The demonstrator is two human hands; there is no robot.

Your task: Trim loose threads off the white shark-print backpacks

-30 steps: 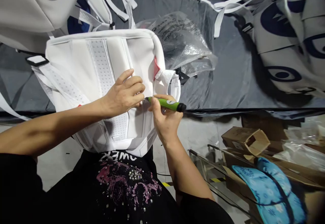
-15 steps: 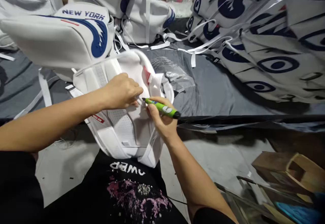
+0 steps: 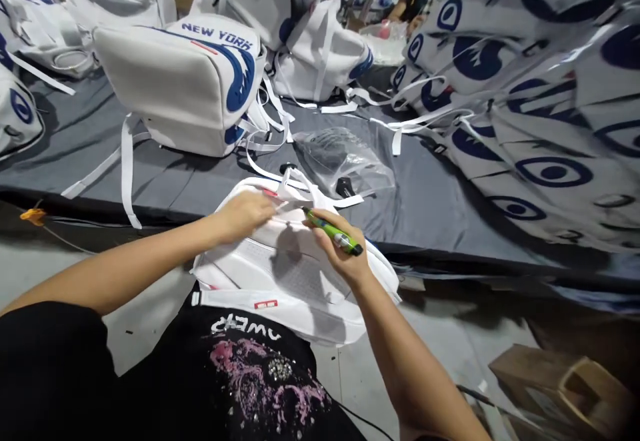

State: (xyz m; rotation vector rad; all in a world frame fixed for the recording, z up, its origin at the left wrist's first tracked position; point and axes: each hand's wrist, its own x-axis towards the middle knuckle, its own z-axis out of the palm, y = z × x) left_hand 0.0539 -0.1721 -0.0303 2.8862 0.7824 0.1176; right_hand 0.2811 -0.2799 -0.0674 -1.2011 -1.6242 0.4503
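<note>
A white backpack lies tilted across my lap and against the table edge, its padded back panel and straps facing up. My right hand is closed around a green marker with black ends, its dark tip near the top of the bag. Opposite the tip, my left hand is curled with its fingers together over the upper part of the bag. Motion blurs those fingers; a pale thin strip shows beside them, and what they pinch cannot be made out. The bag's white top loop rises just beyond both hands.
A finished-looking white "NEW YORK" backpack stands on the grey-covered table. A clear plastic bag lies right of it. Stacked bags fill the right side. A cardboard box sits on the floor. Someone's arm shows at the back.
The backpack on my lap has turned and tipped, so its top now points toward the table. My hands have moved slightly right with it. The view has shifted left.
</note>
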